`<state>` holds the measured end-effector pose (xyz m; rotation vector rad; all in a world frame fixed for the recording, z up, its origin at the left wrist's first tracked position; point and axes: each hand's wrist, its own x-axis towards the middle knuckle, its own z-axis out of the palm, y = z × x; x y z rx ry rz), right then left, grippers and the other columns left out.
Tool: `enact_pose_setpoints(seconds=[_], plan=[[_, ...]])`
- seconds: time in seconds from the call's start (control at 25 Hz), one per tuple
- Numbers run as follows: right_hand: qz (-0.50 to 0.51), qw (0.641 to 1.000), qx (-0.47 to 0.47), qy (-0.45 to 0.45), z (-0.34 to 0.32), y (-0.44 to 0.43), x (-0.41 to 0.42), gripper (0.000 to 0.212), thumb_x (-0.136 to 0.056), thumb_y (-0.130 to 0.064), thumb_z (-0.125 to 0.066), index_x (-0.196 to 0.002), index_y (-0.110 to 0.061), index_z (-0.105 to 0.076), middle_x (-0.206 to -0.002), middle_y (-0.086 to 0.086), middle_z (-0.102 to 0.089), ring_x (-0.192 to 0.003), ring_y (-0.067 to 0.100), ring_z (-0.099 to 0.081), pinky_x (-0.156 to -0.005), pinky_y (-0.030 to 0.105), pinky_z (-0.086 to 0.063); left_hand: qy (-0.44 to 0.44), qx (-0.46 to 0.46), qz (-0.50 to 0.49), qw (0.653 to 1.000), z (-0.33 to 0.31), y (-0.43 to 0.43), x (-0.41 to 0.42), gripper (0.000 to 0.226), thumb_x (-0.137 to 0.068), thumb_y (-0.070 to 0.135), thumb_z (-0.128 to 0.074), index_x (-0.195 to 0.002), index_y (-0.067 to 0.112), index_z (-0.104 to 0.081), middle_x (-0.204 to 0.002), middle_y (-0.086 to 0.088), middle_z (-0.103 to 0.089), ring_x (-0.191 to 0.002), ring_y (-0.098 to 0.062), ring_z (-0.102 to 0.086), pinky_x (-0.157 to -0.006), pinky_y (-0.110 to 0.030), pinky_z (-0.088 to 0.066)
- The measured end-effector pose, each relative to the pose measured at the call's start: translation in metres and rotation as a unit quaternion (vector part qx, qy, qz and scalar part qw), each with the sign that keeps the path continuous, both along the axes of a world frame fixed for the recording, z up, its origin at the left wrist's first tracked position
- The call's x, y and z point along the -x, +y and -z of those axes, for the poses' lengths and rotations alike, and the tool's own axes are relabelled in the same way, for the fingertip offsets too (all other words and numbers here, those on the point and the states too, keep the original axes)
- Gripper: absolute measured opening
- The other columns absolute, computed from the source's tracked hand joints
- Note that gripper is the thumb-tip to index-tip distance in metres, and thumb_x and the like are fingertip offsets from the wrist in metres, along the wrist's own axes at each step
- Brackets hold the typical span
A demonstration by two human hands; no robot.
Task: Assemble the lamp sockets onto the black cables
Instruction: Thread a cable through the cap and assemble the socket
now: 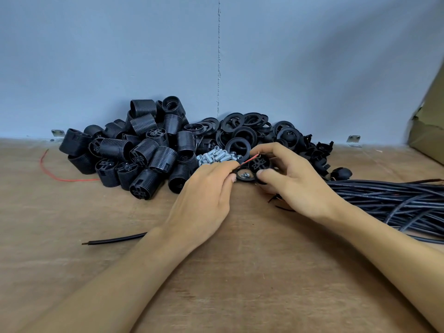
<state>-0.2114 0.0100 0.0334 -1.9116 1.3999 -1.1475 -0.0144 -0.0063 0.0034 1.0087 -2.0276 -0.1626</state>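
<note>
My right hand (295, 181) grips a black lamp socket (259, 164) between thumb and fingers, its slotted end facing me. My left hand (206, 195) pinches a thin red wire (249, 158) whose tip reaches the socket's top edge. A black cable (115, 240) runs out from under my left wrist across the wooden table (72, 236). A bundle of black cables (394, 203) lies to the right. Just below the held socket a black ring (245, 176) with a small screw in it lies on the table.
A heap of ribbed black socket shells (134, 150) sits at the back left, black rings (245, 131) and caps (319, 155) behind my hands, small silver screws (216, 157) between them. A loose red wire (60, 177) lies far left. A cardboard box (427, 131) stands at right.
</note>
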Motion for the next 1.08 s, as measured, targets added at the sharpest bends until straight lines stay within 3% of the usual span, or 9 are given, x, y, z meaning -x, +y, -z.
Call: enact_pose_setpoints(seconds=[0.08,0.16,0.24,0.36,0.52,0.68,0.88,1.08], plan=[[-0.021,1.0,-0.007,0.009,0.0032,-0.0018,0.0016,0.034,-0.094,-0.018,-0.067,-0.124,-0.032,-0.062,-0.118,-0.012,-0.066,-0.108,0.004,-0.062,-0.101,0.035,-0.05,0.016,-0.009,-0.003,1.0,0.0004,0.0003,-0.0002,0.03,-0.103,0.01,-0.05,-0.127,0.018,-0.065,-0.095,0.011,-0.06,-0.09,-0.009,-0.055,-0.082,-0.026,-0.044],[-0.036,0.999,-0.003,-0.01,0.0044,-0.003,0.0029,0.038,-0.091,-0.014,-0.072,-0.125,-0.027,-0.062,-0.125,-0.011,-0.065,-0.119,0.002,-0.06,-0.108,0.032,-0.046,0.037,-0.004,-0.012,0.999,-0.0002,0.0018,-0.0007,0.036,-0.102,0.01,-0.047,-0.132,0.022,-0.063,-0.096,0.008,-0.059,-0.086,-0.009,-0.055,-0.08,-0.024,-0.044],[-0.043,0.999,-0.003,-0.033,0.0046,-0.0034,0.0036,0.039,-0.089,-0.01,-0.074,-0.123,-0.025,-0.063,-0.125,-0.011,-0.066,-0.121,0.0,-0.06,-0.108,0.025,-0.046,0.044,0.013,-0.011,0.999,-0.0016,0.0048,-0.0009,0.034,-0.102,0.019,-0.047,-0.129,0.027,-0.065,-0.089,0.012,-0.054,-0.078,-0.007,-0.053,-0.073,-0.02,-0.043],[-0.052,0.998,-0.009,-0.044,0.0057,-0.0031,0.004,0.04,-0.087,-0.008,-0.076,-0.121,-0.023,-0.064,-0.123,-0.009,-0.068,-0.119,0.0,-0.061,-0.107,0.02,-0.045,0.034,0.016,-0.02,0.999,-0.0015,0.0055,-0.0021,0.022,-0.102,0.035,-0.052,-0.114,0.031,-0.07,-0.089,0.012,-0.058,-0.077,-0.009,-0.058,-0.072,-0.032,-0.051],[-0.046,0.999,-0.011,-0.016,0.0056,-0.0015,0.0037,0.038,-0.087,-0.014,-0.078,-0.12,-0.027,-0.065,-0.121,-0.016,-0.07,-0.119,-0.005,-0.06,-0.109,0.02,-0.042,0.064,0.01,-0.037,0.997,0.0015,0.0003,-0.0047,0.014,-0.1,0.021,-0.063,-0.103,0.023,-0.076,-0.093,0.012,-0.067,-0.085,-0.01,-0.064,-0.075,-0.042,-0.053],[-0.058,0.998,-0.027,0.01,0.0063,-0.0015,0.0026,0.038,-0.087,-0.018,-0.078,-0.12,-0.032,-0.065,-0.122,-0.019,-0.069,-0.12,-0.007,-0.058,-0.107,0.024,-0.044,0.091,0.008,-0.039,0.995,0.0006,0.0002,-0.0044,0.02,-0.098,0.023,-0.058,-0.109,0.028,-0.074,-0.094,0.015,-0.071,-0.085,-0.006,-0.065,-0.074,-0.036,-0.054],[-0.089,0.996,-0.025,0.0,0.0053,-0.001,0.0029,0.039,-0.088,-0.009,-0.076,-0.118,-0.031,-0.067,-0.123,-0.021,-0.068,-0.122,-0.006,-0.058,-0.11,0.022,-0.042,0.09,-0.006,-0.036,0.995,0.0015,0.0008,-0.0047,0.015,-0.095,0.025,-0.058,-0.099,0.032,-0.071,-0.082,0.022,-0.066,-0.068,0.005,-0.057,-0.062,-0.01,-0.038],[-0.083,0.996,-0.003,0.032,0.0022,0.0029,0.0005,0.037,-0.086,-0.007,-0.077,-0.112,-0.033,-0.069,-0.115,-0.013,-0.066,-0.109,0.003,-0.063,-0.096,0.023,-0.052,0.077,-0.019,-0.031,0.996,0.0013,0.0035,-0.0045,0.01,-0.093,0.031,-0.056,-0.092,0.033,-0.066,-0.075,0.023,-0.063,-0.067,0.002,-0.058,-0.06,-0.011,-0.038]])
